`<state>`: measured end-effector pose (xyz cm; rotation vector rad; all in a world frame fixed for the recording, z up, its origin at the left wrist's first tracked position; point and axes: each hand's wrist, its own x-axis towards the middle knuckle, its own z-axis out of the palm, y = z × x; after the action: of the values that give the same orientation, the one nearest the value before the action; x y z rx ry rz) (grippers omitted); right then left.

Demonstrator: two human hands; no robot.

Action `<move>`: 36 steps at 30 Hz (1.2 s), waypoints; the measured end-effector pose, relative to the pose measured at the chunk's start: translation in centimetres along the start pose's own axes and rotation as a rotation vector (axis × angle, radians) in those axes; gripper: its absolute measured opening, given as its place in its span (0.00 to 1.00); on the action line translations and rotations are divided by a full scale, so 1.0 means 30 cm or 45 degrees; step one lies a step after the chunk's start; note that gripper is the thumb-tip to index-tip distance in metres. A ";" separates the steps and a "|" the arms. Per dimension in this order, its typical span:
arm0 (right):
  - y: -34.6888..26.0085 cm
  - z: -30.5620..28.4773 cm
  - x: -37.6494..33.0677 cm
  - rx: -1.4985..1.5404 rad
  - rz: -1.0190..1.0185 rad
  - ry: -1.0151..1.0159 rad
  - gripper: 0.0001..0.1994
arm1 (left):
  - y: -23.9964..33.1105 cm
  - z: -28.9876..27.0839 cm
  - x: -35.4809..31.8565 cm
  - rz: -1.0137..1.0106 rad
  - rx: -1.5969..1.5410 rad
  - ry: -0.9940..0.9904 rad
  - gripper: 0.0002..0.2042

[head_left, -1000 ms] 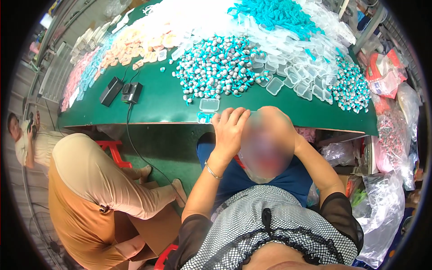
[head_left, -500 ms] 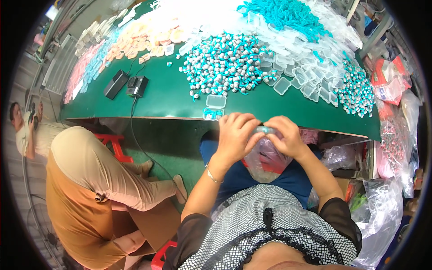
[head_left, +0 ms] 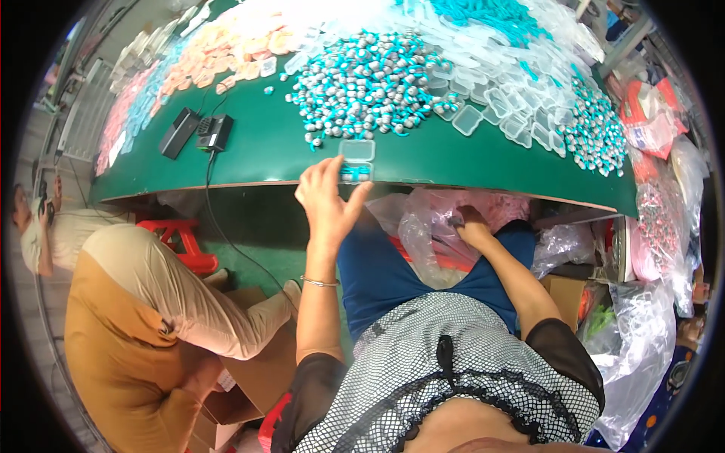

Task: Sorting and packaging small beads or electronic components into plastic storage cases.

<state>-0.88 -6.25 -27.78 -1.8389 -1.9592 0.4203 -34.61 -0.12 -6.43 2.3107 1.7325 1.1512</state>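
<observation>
A small clear plastic case lies with its lid raised at the table's near edge, teal pieces in its lower half. My left hand is at that case, fingers and thumb spread around its near part; whether they touch it is unclear. Below the table edge, my right hand reaches down into a clear plastic bag on my lap. Its fingertips are partly hidden there, so I cannot see what they hold. Beyond the open case sits a big heap of small teal-and-grey pieces.
Loose clear cases and teal cords pile up at the back right. Two black devices with a hanging cable stand on the green table. A seated co-worker is at my left, beside a red stool.
My hands, together before on a small closed case with teal inside, have parted. The left moved up-left to the open case; the right dropped to the bag. The view shifted slightly.
</observation>
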 end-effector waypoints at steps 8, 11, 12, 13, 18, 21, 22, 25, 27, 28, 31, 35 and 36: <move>-0.621 -0.617 0.130 0.776 -0.540 -0.324 0.05 | 0.078 -0.008 -0.032 -0.027 -0.109 -0.057 0.32; -0.666 -0.599 0.255 0.434 -0.592 0.011 0.08 | 0.119 0.017 -0.024 -0.002 -0.107 -0.052 0.32; -0.684 -0.564 0.301 0.269 -0.589 0.193 0.09 | 0.127 0.035 -0.030 0.015 -0.089 -0.037 0.31; -0.694 -0.542 0.331 0.099 -0.583 0.374 0.11 | 0.144 0.045 -0.029 0.019 -0.085 -0.035 0.31; -0.671 -0.505 0.386 0.000 -0.437 0.190 0.14 | 0.163 0.067 -0.020 0.076 -0.138 -0.017 0.30; -0.641 -0.501 0.397 0.105 -0.459 0.230 0.14 | 0.164 0.058 -0.014 0.055 -0.201 -0.041 0.29; -0.640 -0.501 0.400 0.173 -0.494 0.261 0.15 | 0.166 0.052 -0.009 -0.002 -0.238 -0.046 0.28; -0.646 -0.510 0.396 0.213 -0.558 0.292 0.13 | 0.160 0.053 -0.007 -0.015 -0.242 -0.043 0.28; -0.664 -0.510 0.384 0.254 -0.570 0.321 0.12 | 0.154 0.061 -0.013 0.030 -0.205 -0.035 0.27; -0.672 -0.510 0.379 0.298 -0.581 0.349 0.12 | 0.152 0.066 -0.017 0.055 -0.203 -0.016 0.27; -0.672 -0.501 0.375 0.376 -0.667 0.399 0.11 | 0.163 0.070 -0.022 0.101 -0.147 0.007 0.25; -0.655 -0.503 0.355 0.425 -0.779 0.414 0.11 | 0.187 0.103 -0.046 0.107 0.008 0.094 0.25; -0.653 -0.505 0.350 0.447 -0.820 0.418 0.10 | 0.188 0.120 -0.058 0.107 0.094 0.127 0.27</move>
<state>-10.78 1.67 -4.07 -0.9236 -1.9549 0.2169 -28.16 -2.33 -7.50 2.4305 1.7543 1.2582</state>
